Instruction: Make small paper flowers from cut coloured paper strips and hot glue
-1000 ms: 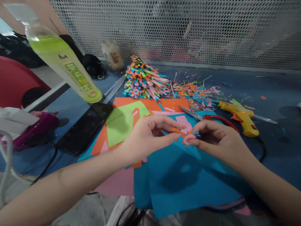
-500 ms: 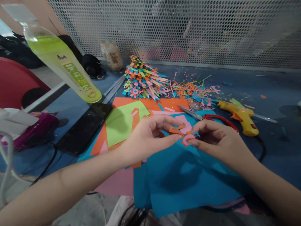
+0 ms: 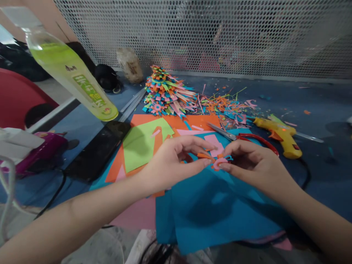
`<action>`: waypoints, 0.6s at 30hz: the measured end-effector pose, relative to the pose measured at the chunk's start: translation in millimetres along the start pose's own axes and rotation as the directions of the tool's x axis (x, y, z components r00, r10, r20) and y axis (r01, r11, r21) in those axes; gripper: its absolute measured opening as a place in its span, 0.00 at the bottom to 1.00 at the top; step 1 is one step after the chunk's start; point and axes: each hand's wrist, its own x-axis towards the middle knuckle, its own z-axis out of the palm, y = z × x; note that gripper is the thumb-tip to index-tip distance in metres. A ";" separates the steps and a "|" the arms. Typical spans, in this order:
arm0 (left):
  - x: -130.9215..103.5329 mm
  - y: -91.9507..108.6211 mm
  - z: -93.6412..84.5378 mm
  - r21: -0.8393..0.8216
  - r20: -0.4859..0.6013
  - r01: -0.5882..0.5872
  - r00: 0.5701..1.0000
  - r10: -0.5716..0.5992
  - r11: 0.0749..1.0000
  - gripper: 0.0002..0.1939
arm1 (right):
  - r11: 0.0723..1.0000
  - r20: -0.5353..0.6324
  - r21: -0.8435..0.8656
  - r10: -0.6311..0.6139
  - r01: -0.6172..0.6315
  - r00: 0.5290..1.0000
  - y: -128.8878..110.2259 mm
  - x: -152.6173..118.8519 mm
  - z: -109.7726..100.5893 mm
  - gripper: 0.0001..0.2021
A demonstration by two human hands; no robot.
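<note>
Between thumb and fingers, my right hand (image 3: pixel 253 161) pinches a small pink ring-shaped craft piece (image 3: pixel 220 162) with orange and blue bits around it. My left hand (image 3: pixel 173 157) is closed on a thin orange strip (image 3: pixel 203 156) that reaches the pink piece. Both hands are above a large blue craft sheet (image 3: pixel 217 216), their tips close together. Behind them lie a pink scrap (image 3: pixel 213 145) and red-handled scissors (image 3: pixel 257 138). A green sheet (image 3: pixel 137 146) lies left of my left hand. Farther back stands a multicoloured cone-shaped tree (image 3: pixel 162 91) of small strips.
A yellow glue gun (image 3: pixel 279 132) with a lit orange light lies at the right. Colourful scraps (image 3: pixel 225 106) are heaped beside the tree. On the left are a black phone (image 3: pixel 99 150), a tilted-looking drink bottle (image 3: pixel 71 73) and a purple power strip (image 3: pixel 46 150). Perforated metal (image 3: pixel 192 36) forms the back.
My left fingers have shifted slightly against the orange strip, and its upper end shows less. The pink piece stays in my right hand, nearly in the same place.
</note>
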 end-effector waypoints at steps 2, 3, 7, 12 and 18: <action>0.1 0.6 0.1 0.000 0.005 0.002 1.000 -0.002 1.000 0.10 | 1.000 -0.002 0.009 -0.006 0.006 1.000 -0.5 0.4 0.5 0.13; 0.1 0.9 0.2 0.000 0.008 0.005 1.000 -0.005 1.000 0.10 | 1.000 -0.003 0.011 -0.011 0.011 1.000 -0.5 0.6 0.7 0.13; -0.1 1.9 0.7 0.007 0.013 0.016 1.000 -0.016 1.000 0.10 | 1.000 -0.008 -0.017 -0.019 0.019 1.000 2.5 0.3 0.1 0.13; -1.0 1.5 -0.6 0.026 0.012 0.006 1.000 -0.006 1.000 0.11 | 0.998 -0.024 -0.056 -0.041 0.039 0.999 1.8 -0.3 -0.8 0.14; -3.8 5.7 -1.4 0.064 -0.008 -0.068 0.998 0.069 0.996 0.15 | 0.996 -0.036 -0.018 -0.083 0.082 0.996 -3.9 0.0 0.4 0.13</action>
